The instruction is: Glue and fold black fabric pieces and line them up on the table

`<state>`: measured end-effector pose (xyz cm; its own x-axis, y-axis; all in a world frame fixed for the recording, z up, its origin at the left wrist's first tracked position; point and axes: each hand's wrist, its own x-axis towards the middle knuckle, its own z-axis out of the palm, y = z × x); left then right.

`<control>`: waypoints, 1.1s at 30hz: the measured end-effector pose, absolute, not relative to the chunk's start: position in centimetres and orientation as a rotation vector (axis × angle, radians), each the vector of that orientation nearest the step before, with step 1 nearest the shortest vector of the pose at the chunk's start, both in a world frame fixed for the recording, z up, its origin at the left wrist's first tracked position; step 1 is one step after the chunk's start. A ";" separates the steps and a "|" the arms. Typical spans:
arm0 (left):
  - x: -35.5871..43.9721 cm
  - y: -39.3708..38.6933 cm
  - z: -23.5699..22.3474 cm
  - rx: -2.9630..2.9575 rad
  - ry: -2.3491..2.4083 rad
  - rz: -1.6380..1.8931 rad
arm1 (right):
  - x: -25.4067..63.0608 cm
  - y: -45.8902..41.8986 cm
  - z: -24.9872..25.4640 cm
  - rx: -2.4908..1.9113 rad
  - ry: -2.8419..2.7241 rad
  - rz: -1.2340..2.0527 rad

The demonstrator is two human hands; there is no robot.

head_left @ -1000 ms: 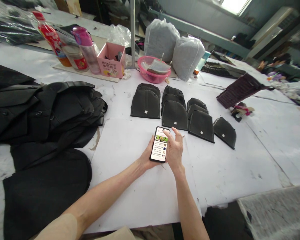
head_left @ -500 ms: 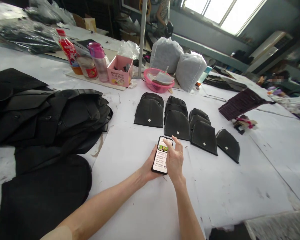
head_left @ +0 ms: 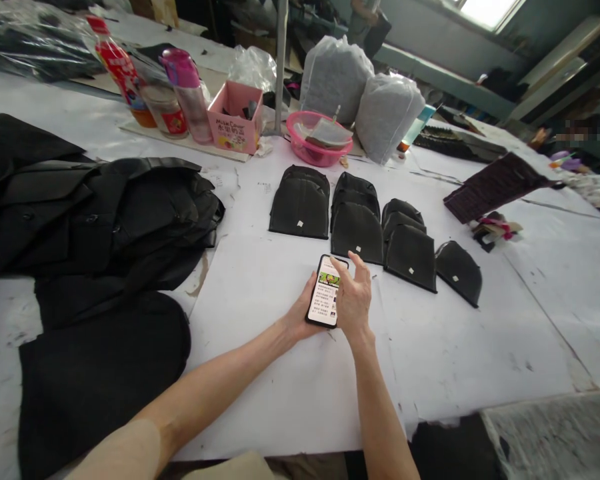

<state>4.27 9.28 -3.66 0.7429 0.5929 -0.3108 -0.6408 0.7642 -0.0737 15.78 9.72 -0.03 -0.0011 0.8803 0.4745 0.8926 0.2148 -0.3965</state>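
Phone use looks to be step in hand: slim black-edged phone with lit white screen (head_left: pixel 323 299), held over white paper-like tabletop (head_left: pixel 280 393), near rounded black leather-like panels (head_left: pixel 357 225). Left hand (head_left: pixel 302 309) clasps its left edge, forearm slanting in. Right hand (head_left: pixel 356 298) above screen, fingers parted; contact unclear. Tapping would call for steady left grip.

phone (head_left: pixel 321 301): 1 | hands (head_left: pixel 300 313): 2 | white tags (head_left: pixel 358 249): 4 (those visible) | grey bags (head_left: pixel 336 79): 2 | pink basin (head_left: pixel 317 157): 1
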 end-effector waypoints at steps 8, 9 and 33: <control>3.8 9.4 -4.2 -0.061 0.235 0.558 | 17.5 6.6 -0.3 -1.685 -1.708 0.049; 3.8 9.4 -4.1 -0.056 0.238 0.554 | 17.5 6.0 -0.6 -1.687 -1.690 0.056; 3.7 9.4 -4.3 -0.015 0.217 0.571 | 16.2 3.4 -2.4 -1.666 -1.539 0.108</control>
